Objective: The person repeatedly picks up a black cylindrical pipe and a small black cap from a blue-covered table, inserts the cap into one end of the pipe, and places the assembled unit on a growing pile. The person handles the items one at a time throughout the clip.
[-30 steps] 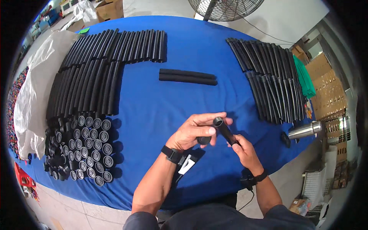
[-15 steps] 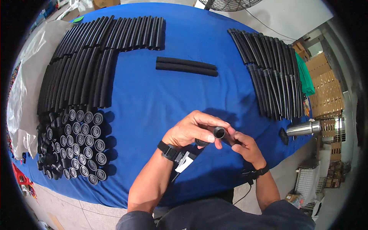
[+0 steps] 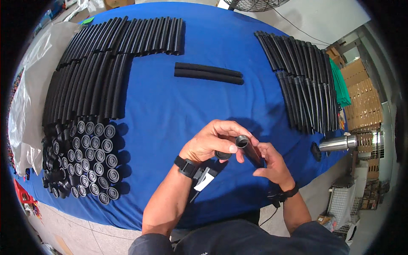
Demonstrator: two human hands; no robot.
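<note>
My left hand is closed round the upper end of a short-looking black tube, whose open mouth tilts up toward me. Under its thumb, in the same hand, sits a round black cap, apart from the tube's mouth. My right hand is loosely curved about the tube's lower end, thumb to one side and fingers on the other. That lower end is partly hidden by the right hand. Both hands are above the blue-covered table, near its front edge.
Rows of black tubes fill the left; black tubes with fitted ends lie right. Upright round caps crowd the near left. Two foam-like black tubes lie mid-table. A metal cylinder lies at the right edge; a fan stands behind.
My right thumb has moved off the tube's side and its grip has loosened. The tube has tilted slightly, its mouth a little higher. The left hand has stayed nearly still.
</note>
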